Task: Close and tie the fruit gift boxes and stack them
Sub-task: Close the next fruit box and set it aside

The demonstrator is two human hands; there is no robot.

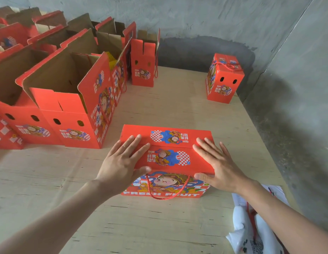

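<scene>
Both hands are down flat on the red fruit gift box point(167, 142), which sits on the plywood table point(159, 226) right in front of the person. The left hand point(123, 162) lies spread over the left end of the lid, fingers straight, thumb hooked on the front edge, gripping nothing. The right hand point(218, 165) mirrors it on the right end, palm down, fingers straight, thumb on the front edge too. The two top flaps meet in a seam across the middle of the lid, closed. A red cord handle point(167, 197) hangs in a loop down the front face, over the cartoon print and the words FRESH FRUIT, not tied over the top.

Off to the left, a row of open boxes point(68, 99) stands with flaps up. At the far right corner by the wall stands a closed box point(223, 79) with red cord knotted across its top. A white printed bag point(251, 235) lies beside the right forearm.
</scene>
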